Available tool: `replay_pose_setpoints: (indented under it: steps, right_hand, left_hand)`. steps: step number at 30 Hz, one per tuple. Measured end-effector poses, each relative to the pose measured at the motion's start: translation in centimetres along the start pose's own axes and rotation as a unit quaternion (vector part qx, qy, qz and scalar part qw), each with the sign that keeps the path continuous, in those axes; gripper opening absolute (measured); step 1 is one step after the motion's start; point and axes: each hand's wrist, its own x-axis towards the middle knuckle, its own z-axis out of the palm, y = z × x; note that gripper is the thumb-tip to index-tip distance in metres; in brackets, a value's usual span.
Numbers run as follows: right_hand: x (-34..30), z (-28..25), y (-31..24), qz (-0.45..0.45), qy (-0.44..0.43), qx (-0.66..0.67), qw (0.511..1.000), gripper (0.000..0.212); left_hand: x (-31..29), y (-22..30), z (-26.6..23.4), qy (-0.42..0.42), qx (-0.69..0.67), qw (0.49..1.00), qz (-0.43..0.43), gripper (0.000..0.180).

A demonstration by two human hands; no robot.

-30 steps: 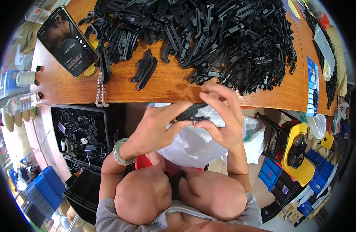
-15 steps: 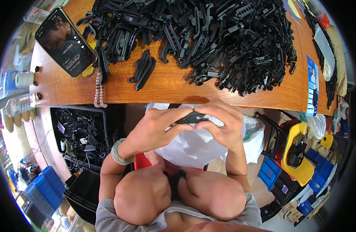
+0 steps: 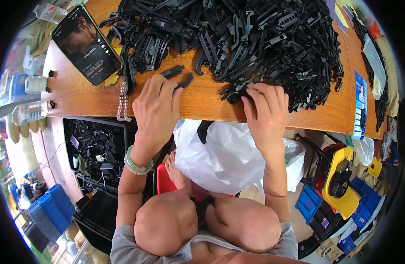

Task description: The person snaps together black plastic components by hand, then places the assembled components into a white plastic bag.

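Observation:
My left hand is over the table's front edge, fingers closed on the near end of a long black plastic part, which is blurred. Just beyond it lies another long black part. My right hand is at the near edge of a heap of small black plastic parts. Its thumb and fingertips pinch at a small dark part there, mostly hidden by the fingers. A white plastic bag hangs open between my knees, below the table edge, with a dark patch near its mouth.
Longer black parts are piled at the back left of the wooden table. A phone with a beaded strap lies at the left. Below stands a black crate of dark parts. A yellow chair is at right.
My hands were together over the bag, holding a black part. They have separated and moved forward onto the table, the left to the long parts, the right to the small ones.

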Motion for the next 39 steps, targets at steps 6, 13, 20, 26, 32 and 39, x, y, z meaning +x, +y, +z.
replay_pose_setpoints:
  steps: [6, 13, 20, 26, 32, 39]
  right_hand:
    - [-1.3, -0.5, -1.0, 0.099, 0.084, 0.234, 0.963, 0.034]
    - [0.2, -0.1, -0.7, 0.18, 0.025, 0.215, 0.959, 0.042]
    - [2.3, -0.5, -0.4, 0.212, -0.038, 0.231, 0.949, 0.049]
    - [2.7, -0.5, -0.8, 0.228, -0.071, 0.253, 0.938, 0.063]
    - [2.3, -0.6, 0.4, 0.261, -0.011, 0.342, 0.902, 0.051]
    - [-0.3, -1.9, -0.3, 0.228, -0.092, 0.665, 0.705, 0.016]
  left_hand:
    - [-2.0, 1.5, -1.2, -0.039, -0.351, 0.927, -0.127, 0.008]
    - [-2.3, 1.9, 1.3, -0.111, -0.634, 0.76, -0.09, 0.013]
    - [-1.8, 0.4, 1.8, -0.128, -0.799, 0.582, -0.085, 0.015]
    - [-0.7, -0.7, 1.8, -0.148, -0.913, 0.324, -0.2, 0.048]
    - [-0.6, 0.9, 1.6, -0.17, -0.769, 0.556, -0.265, 0.039]
    - [-0.8, 1.4, 1.2, -0.166, -0.774, 0.527, -0.309, 0.032]
